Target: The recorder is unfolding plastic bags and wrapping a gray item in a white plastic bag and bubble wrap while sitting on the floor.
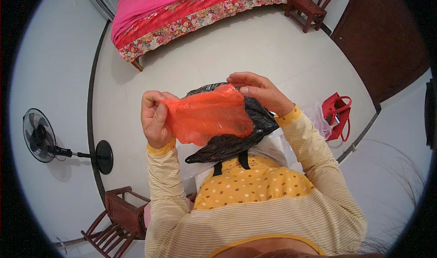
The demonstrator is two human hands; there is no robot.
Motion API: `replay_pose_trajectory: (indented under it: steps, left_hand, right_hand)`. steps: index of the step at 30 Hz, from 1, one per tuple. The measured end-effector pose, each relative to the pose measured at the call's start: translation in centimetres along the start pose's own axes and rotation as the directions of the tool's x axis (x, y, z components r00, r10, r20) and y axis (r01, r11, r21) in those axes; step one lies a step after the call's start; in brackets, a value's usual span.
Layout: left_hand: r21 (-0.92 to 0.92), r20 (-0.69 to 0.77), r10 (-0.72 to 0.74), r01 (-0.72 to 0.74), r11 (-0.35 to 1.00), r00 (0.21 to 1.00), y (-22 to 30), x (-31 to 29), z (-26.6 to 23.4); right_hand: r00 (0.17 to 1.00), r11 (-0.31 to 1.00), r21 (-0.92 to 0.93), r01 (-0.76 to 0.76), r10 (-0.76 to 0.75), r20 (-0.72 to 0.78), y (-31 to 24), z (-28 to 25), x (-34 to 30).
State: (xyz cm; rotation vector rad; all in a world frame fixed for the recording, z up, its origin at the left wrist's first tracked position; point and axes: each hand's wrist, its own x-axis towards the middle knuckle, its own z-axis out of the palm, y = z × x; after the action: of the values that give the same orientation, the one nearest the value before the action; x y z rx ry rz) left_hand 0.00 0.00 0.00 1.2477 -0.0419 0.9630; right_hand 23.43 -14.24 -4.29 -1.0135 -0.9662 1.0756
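Observation:
A thin orange-red plastic bag [207,114] is stretched out in front of my body. My left hand [156,119] pinches its left end between thumb and fingers. At the bag's upper right corner is my right hand [263,92], its fingers extended and the thumb apart from them. Those fingertips are close to the bag's edge; whether they touch it I cannot tell. Under the orange-red bag lies a crumpled black plastic bag [261,121] over my lap, partly covered. White material [282,144] shows beneath the black bag.
To the left a black standing fan [41,135] is by the wall, with a wooden chair [123,212] nearer me. A bed with a floral red cover [182,28] is ahead. On the right are a red handbag [337,117], another wooden chair [312,5] and a brown door [382,44].

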Motion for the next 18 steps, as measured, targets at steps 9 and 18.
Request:
replay_pose_trajectory:
  steps: [9, 18]
  left_hand:
    - [-0.031, 0.073, 0.006, -0.004, 1.0, 0.997, -0.1, -0.3, -1.2]
    - [-0.083, 0.074, -0.047, 0.053, 0.995, 0.996, 0.2, 0.0, -2.7]
  right_hand:
    - [0.989, 1.0, 0.005, -0.029, 0.028, 0.147, -0.3, 1.3, 0.5]
    - [0.999, 0.999, 0.02, 0.041, -0.042, 0.03, -0.7, 1.3, -0.1]
